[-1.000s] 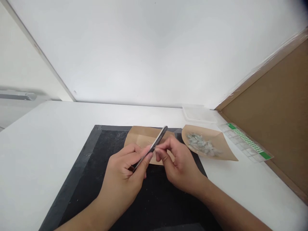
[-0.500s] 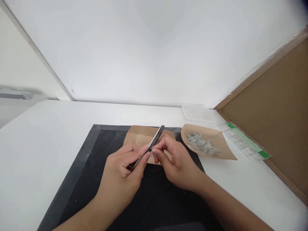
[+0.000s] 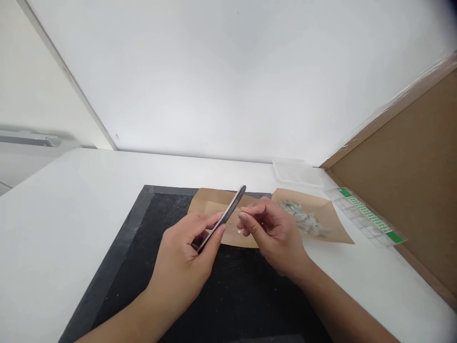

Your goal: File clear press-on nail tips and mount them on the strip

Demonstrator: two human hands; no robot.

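Note:
My left hand (image 3: 193, 247) is closed on a nail file (image 3: 232, 207), a slim dark board with a pale edge and a rounded end, held slanting up to the right. Just right of the file, my right hand (image 3: 273, 231) pinches a tiny thing between thumb and forefinger; it is too small to make out. The two hands are slightly apart. Beneath them lies a brown paper tray (image 3: 209, 197) with a few small pale bits (image 3: 239, 232) on it, partly hidden by my hands.
A second brown paper tray (image 3: 337, 224) at the right holds a heap of translucent pieces (image 3: 303, 219). Behind it sits a clear plastic lid or tray (image 3: 296, 172). Further right is a clear strip with a green label (image 3: 371, 214), near a cardboard panel (image 3: 410, 190). A black mat (image 3: 143, 267) covers the white table (image 3: 46, 228).
My right hand has drawn back from the file toward the right, its fingers still pinched. More of the pale bits on the tray now show. The view has shifted slightly.

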